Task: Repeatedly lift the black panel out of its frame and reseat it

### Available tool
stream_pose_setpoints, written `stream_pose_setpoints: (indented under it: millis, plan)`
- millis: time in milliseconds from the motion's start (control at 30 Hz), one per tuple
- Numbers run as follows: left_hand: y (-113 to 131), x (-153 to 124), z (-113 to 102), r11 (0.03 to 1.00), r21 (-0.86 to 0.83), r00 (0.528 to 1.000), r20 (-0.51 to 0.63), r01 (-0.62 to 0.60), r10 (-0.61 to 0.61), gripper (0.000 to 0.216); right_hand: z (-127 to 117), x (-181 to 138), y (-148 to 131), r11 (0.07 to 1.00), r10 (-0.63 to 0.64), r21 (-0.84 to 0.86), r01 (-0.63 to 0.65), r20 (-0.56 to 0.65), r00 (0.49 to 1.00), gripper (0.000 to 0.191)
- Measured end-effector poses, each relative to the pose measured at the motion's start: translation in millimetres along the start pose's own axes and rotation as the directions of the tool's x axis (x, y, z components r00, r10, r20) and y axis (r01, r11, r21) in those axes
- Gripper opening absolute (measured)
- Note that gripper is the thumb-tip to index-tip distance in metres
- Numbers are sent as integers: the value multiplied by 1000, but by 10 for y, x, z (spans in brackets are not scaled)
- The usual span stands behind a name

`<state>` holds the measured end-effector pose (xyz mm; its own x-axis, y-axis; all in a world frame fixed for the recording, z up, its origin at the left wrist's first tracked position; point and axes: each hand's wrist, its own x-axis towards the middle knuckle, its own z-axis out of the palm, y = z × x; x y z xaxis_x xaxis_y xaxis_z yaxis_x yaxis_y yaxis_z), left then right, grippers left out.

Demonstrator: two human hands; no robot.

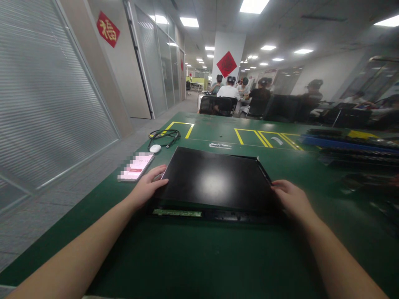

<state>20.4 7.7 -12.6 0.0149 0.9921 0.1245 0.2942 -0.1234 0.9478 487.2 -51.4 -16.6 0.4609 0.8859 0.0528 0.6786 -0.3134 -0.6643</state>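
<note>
A flat, glossy black LCD panel (190, 176) lies tilted over a thin black frame (263, 170) that shows along its far and right edges. At the near side, a narrow green circuit board (177, 213) sits on a dark strip below the panel. My left hand (149, 185) grips the panel's left edge, thumb on top and fingers partly hidden beyond the side. At the right edge, my right hand (289, 195) pinches the panel or the frame next to it; which of these is unclear. Its fingertips are partly hidden.
On the green table (199, 257), a phone (137, 166), a white mouse (155, 148) and a coiled black cable (165, 136) lie to the left. Dark long parts (358, 155) are stacked at right. Yellow tape (254, 131) marks the far side. People sit beyond.
</note>
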Motion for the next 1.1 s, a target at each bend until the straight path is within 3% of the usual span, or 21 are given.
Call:
stream_pose_setpoints:
  millis: [267,733,1100]
  plan:
    - [-56,18,5,994,106,999,20,30,-33,57,48,64,150,1000,3,27,-4,13,1000,31]
    - [-223,79,-30,975,220,997,70,2,-18,62,4,21,43,1000,-13,11,13,-10,1000,27]
    - [-243,76,-43,928,371,993,115,-48,5,71,41,72,135,998,18,62,-18,12,1000,31]
